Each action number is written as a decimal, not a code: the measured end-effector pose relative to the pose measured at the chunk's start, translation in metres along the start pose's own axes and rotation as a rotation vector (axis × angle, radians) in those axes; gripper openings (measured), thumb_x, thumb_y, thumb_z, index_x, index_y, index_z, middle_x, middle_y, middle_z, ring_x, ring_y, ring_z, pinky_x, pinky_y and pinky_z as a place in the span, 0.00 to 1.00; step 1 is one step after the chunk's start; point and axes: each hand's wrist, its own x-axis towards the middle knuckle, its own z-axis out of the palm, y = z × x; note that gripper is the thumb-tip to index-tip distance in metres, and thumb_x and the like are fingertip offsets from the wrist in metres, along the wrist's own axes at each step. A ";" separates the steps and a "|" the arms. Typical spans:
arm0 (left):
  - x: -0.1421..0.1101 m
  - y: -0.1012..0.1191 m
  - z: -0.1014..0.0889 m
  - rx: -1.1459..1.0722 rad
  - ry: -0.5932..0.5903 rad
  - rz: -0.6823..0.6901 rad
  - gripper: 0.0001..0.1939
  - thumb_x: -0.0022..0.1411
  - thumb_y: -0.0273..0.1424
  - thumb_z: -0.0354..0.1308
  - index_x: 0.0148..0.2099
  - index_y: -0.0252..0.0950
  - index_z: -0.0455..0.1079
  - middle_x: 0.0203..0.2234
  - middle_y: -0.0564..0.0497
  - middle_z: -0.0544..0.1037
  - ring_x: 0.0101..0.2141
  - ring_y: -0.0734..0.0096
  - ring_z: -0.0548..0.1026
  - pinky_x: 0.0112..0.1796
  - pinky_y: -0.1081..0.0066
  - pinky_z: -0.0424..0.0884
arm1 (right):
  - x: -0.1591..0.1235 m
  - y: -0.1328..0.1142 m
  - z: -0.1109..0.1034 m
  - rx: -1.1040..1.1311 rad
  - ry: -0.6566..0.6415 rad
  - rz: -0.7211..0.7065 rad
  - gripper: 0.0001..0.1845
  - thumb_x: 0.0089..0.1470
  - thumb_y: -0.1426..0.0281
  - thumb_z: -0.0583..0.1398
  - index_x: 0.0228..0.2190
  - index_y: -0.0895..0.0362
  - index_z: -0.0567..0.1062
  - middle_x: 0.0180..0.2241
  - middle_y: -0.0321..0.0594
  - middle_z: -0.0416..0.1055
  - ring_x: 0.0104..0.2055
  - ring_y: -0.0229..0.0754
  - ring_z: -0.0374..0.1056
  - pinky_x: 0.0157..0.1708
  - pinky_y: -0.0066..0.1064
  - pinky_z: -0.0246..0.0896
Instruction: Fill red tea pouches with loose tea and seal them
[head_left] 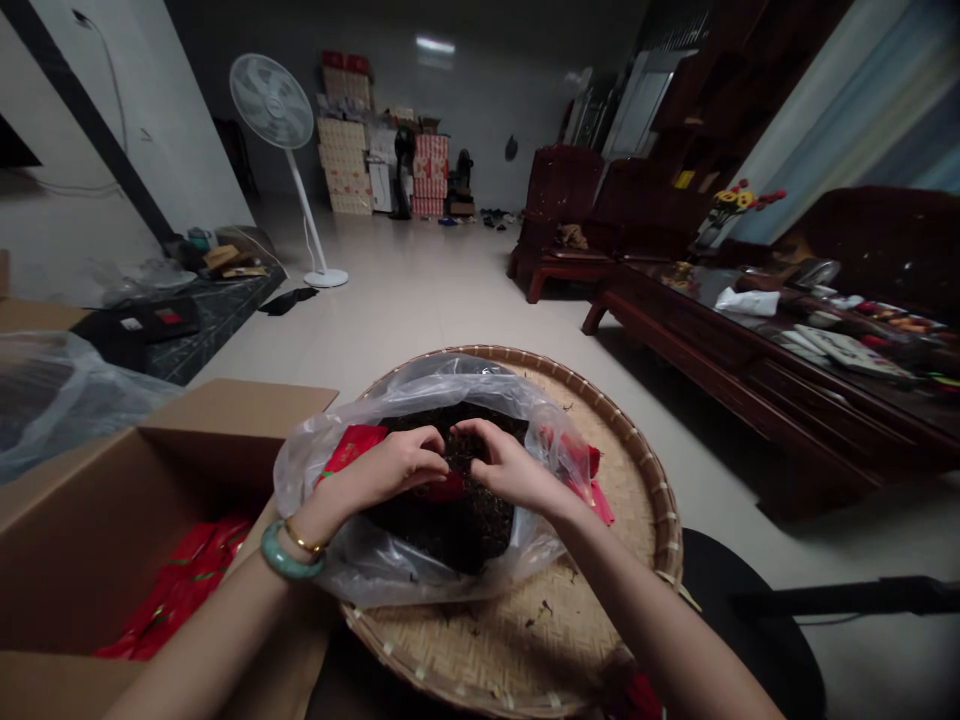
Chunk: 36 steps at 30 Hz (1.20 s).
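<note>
A clear plastic bag (442,588) lies opened out on a round woven bamboo tray (634,440). Dark, dry, leaf-like bits (487,525), perhaps loose tea, fill it. My left hand (401,462) is over the bag, fingers curled at the edge of a small red packet (448,488); the grip is partly hidden. Facing it, my right hand (504,465) has thumb and forefinger apart, with nothing visible between them. Another red packet (354,447) rests by the bag's left rim, behind my left wrist. More red packets (596,490) lie at the right side of the bag.
On the left stands an open cardboard box (240,410) with several red packets (191,580) inside. A black round base with a pole (750,620) is close on the right. Beyond are a low dark wooden table (697,350) and a white standing fan (326,277).
</note>
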 end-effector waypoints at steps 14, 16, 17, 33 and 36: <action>0.001 0.004 0.007 -0.021 -0.008 -0.032 0.10 0.63 0.29 0.52 0.38 0.37 0.75 0.39 0.48 0.70 0.34 0.73 0.69 0.35 0.75 0.67 | 0.006 -0.005 0.007 -0.460 -0.037 -0.079 0.07 0.48 0.80 0.60 0.29 0.57 0.74 0.32 0.41 0.69 0.35 0.42 0.66 0.35 0.32 0.58; 0.001 0.006 0.008 -0.021 0.002 -0.031 0.10 0.64 0.30 0.51 0.37 0.37 0.74 0.38 0.48 0.70 0.34 0.73 0.69 0.34 0.75 0.67 | 0.007 -0.008 0.006 -0.445 -0.032 -0.067 0.06 0.47 0.79 0.60 0.30 0.58 0.75 0.33 0.42 0.70 0.36 0.43 0.67 0.36 0.33 0.59; 0.002 0.006 0.009 -0.013 0.006 -0.032 0.10 0.64 0.30 0.51 0.37 0.37 0.74 0.37 0.49 0.70 0.34 0.73 0.69 0.34 0.75 0.67 | 0.007 -0.009 0.004 -0.415 -0.027 -0.062 0.07 0.47 0.78 0.61 0.31 0.58 0.75 0.33 0.42 0.70 0.36 0.43 0.67 0.37 0.33 0.59; -0.004 0.005 0.007 -0.008 0.101 0.003 0.09 0.64 0.29 0.52 0.38 0.37 0.74 0.37 0.47 0.71 0.34 0.73 0.70 0.33 0.75 0.68 | -0.002 -0.005 -0.002 -0.035 0.010 -0.105 0.20 0.45 0.84 0.51 0.38 0.55 0.70 0.38 0.39 0.69 0.41 0.39 0.68 0.44 0.37 0.64; -0.006 0.008 0.006 0.032 0.115 0.014 0.10 0.64 0.29 0.51 0.38 0.37 0.74 0.37 0.47 0.71 0.33 0.73 0.70 0.32 0.74 0.68 | -0.005 -0.006 -0.005 -0.138 0.094 -0.167 0.21 0.47 0.83 0.51 0.42 0.55 0.70 0.40 0.41 0.69 0.40 0.40 0.67 0.43 0.37 0.64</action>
